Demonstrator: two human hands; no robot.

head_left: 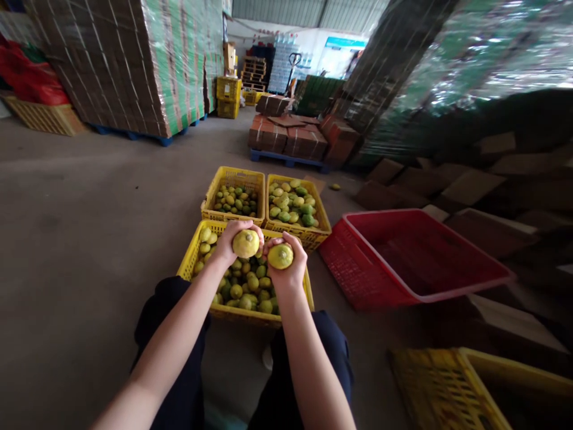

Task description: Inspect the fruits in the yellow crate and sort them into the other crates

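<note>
Sorting looks midway: left hand (233,240) and right hand (289,263) each clasp a lemon above the full near crate (190,263); two far crates part-filled.

Yellow lemons (245,243) — yellow crates (234,179), red crate (416,218)

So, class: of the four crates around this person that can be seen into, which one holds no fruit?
The red crate, to the right. The three yellow crates ahead all hold yellow-green fruit.
</note>
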